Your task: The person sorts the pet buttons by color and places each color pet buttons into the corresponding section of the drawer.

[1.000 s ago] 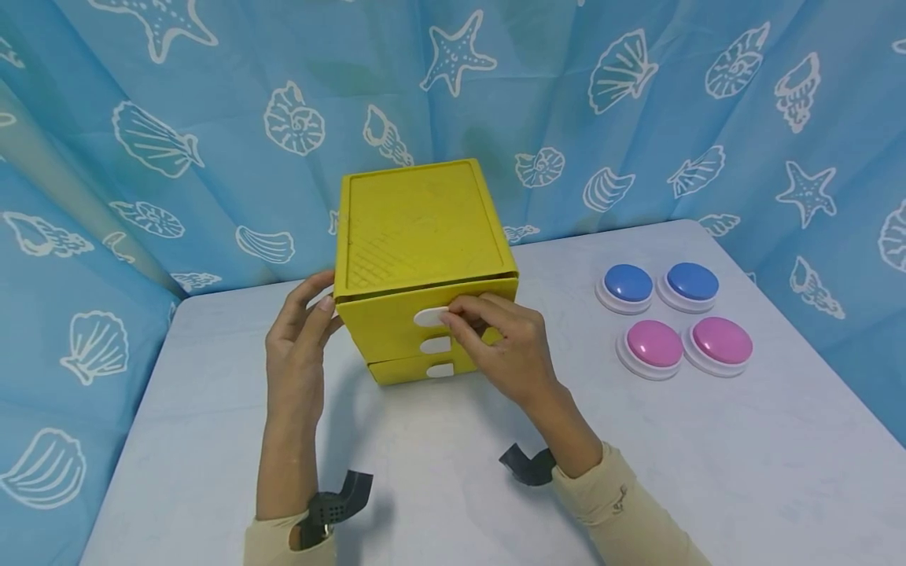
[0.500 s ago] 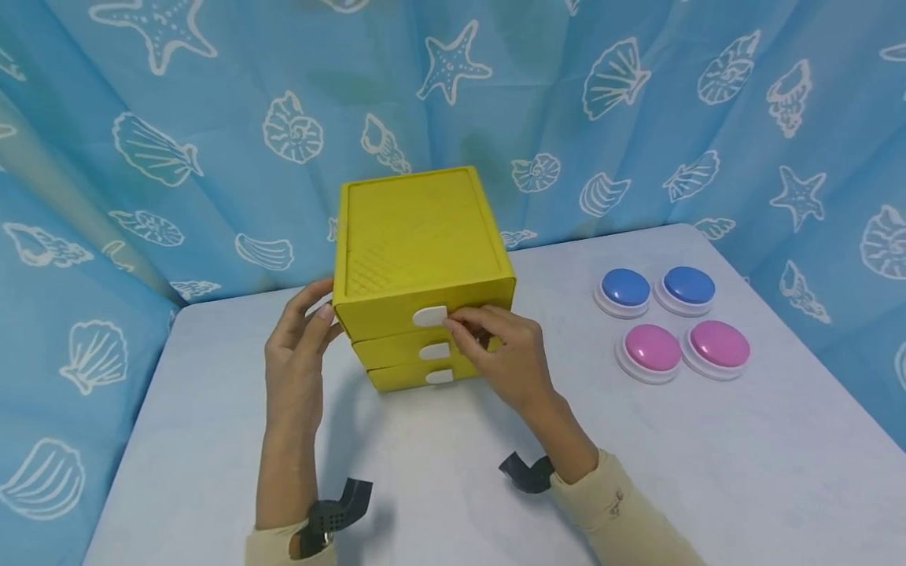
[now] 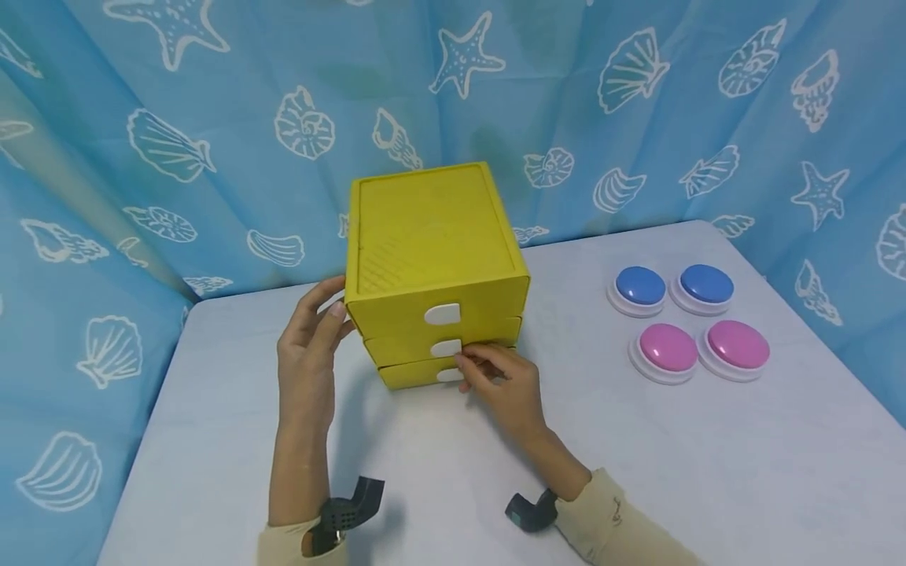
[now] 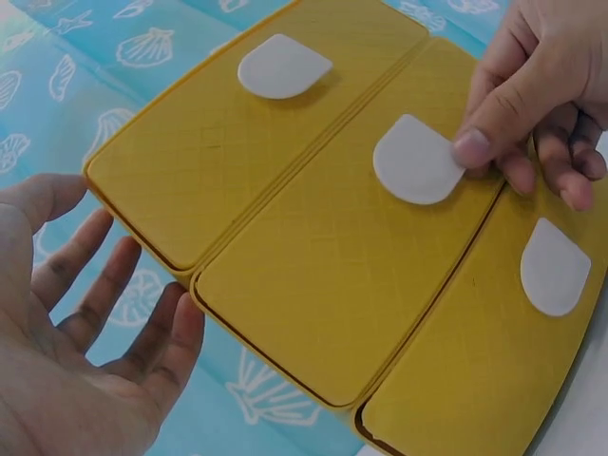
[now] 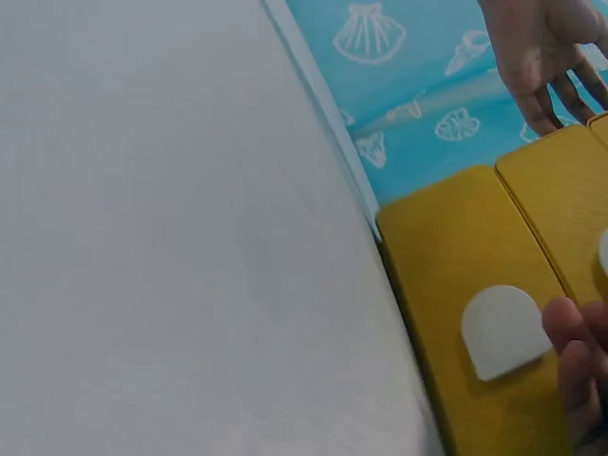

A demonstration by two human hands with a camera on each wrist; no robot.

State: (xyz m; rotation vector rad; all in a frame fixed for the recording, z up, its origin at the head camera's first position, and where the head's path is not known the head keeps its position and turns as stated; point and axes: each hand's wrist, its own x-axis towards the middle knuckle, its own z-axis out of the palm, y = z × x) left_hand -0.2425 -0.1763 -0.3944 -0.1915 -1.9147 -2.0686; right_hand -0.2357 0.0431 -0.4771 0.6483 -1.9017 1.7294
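- Yellow plastic box-shaped cabinet (image 3: 437, 236): back and drawer interiors hidden; its top drawer is mostly cut off by the right wrist view's right edge.
- White D-shaped tab (image 4: 418, 163) on the cabinet's middle drawer: one corner lies under the right hand's (image 3: 506, 389) thumb; how the other fingers meet its back is hidden.
- Left hand (image 3: 307, 350), left of the cabinet: some fingertips pass out of sight behind its edge in the head view.
- Beige cloth sleeves (image 3: 623, 523), nearer than the cabinet: cut off by the head view's bottom edge; a small dark mark on one is too small to read.
- White counter (image 3: 658, 464) under the cabinet: near edge cut off.
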